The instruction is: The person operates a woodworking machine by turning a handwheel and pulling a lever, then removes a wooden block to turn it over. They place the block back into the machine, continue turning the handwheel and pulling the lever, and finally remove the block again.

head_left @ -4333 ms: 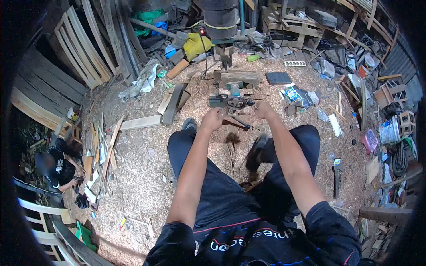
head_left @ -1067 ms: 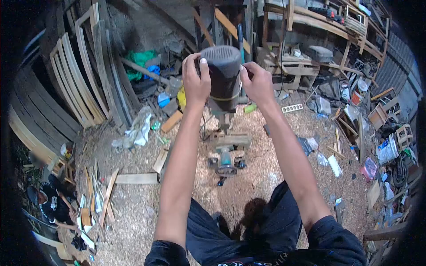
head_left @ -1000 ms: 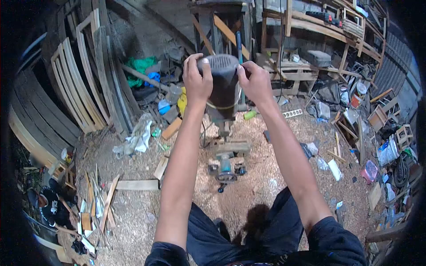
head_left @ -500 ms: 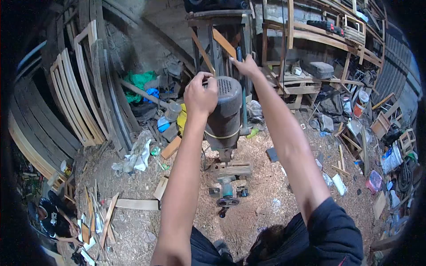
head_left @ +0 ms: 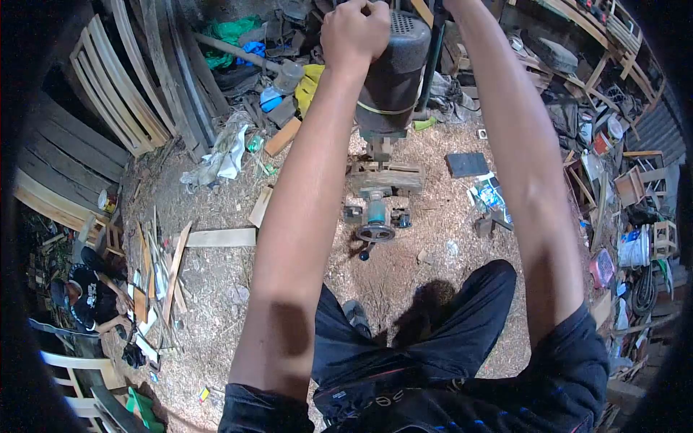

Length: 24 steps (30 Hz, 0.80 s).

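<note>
Before me stands an upright machine with a dark cylindrical motor housing [head_left: 393, 79], its perforated cap at the top. My left hand [head_left: 357, 32] is closed beside that cap; whatever its fingers grip is hidden. At the upper edge of the view, my right hand [head_left: 456, 4] is mostly cut off, close to a dark upright bar [head_left: 434, 61] behind the motor. Below the motor, a rough wooden block [head_left: 386, 179] lies under the machine's head. Lower still are a teal screw post [head_left: 376, 211] and a handwheel [head_left: 375, 232] with a crank knob.
Wood shavings cover the floor. Curved wooden frames [head_left: 119, 83] lean at left, above a seated person [head_left: 94, 296] beside loose wood strips [head_left: 166, 274]. A dark flat slab [head_left: 467, 164] lies right of the machine. Clutter and a pink basket [head_left: 602, 268] line the right side.
The view has tilted downward, so the machine and both hands sit higher in it. My right hand has gone mostly out of the top edge. My left hand stays by the motor cap.
</note>
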Available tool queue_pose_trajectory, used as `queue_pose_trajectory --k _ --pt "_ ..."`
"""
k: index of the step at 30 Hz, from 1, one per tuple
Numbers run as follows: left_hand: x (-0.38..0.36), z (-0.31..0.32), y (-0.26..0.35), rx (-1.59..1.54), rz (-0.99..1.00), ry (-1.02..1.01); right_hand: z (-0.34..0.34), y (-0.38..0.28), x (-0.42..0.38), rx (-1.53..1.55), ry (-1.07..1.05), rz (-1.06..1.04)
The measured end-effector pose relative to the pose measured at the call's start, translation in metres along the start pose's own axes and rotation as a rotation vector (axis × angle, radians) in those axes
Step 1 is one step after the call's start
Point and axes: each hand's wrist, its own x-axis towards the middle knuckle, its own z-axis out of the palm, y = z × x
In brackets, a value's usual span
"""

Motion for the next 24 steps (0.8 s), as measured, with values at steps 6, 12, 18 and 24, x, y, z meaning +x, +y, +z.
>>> queue_pose_trajectory --k 6,12,18,24 --pt "-0.012 0.006 -0.014 0.066 -0.009 0.010 -0.022 -0.031 -0.099 0.069 -0.014 -0.095" --pt "-0.022 0.015 -0.028 0.032 -0.011 0.059 -0.063 -0.021 -0.201 0.142 -0.134 -0.205" --pt "-0.036 0.020 -0.034 0.060 -0.053 0.073 -0.104 -0.005 -0.323 0.055 -0.188 -0.338" --pt "-0.041 0.031 -0.037 0.146 0.129 0.108 -0.119 0.010 -0.364 0.097 -0.219 -0.279"
